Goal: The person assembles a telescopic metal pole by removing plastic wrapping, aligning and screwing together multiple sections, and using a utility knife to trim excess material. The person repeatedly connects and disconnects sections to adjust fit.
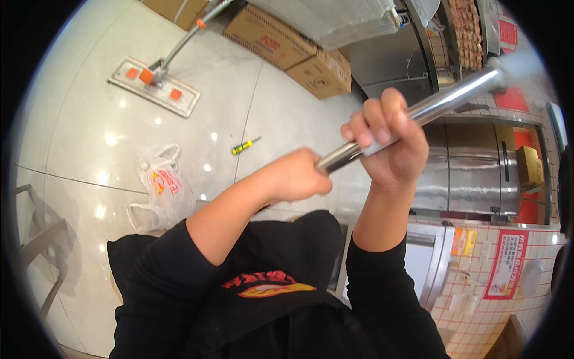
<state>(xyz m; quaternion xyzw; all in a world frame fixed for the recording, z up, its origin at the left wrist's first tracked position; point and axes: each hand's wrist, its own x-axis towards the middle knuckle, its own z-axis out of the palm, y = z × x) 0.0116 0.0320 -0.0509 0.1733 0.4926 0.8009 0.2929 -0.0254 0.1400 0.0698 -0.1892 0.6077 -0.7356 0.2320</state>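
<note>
A shiny metal pole (455, 97) slants up to the right in front of me, gripped by both hands. Wrapped round its lower end is my left hand (301, 175), with the fingers mostly turned out of sight. Higher up, my right hand (396, 143) closes round the pole, beside a pale collar that shows under the fingers. The far end of the pole is whitish and blurred, so I cannot tell what is fixed there.
A flat mop (154, 88) with orange parts lies on the tiled floor at far left. Nearer are a yellow-green screwdriver (242, 147) and a white plastic bag (164, 191). Cardboard boxes (272, 39) stand at the back. Steel cabinets (472, 170) line the right.
</note>
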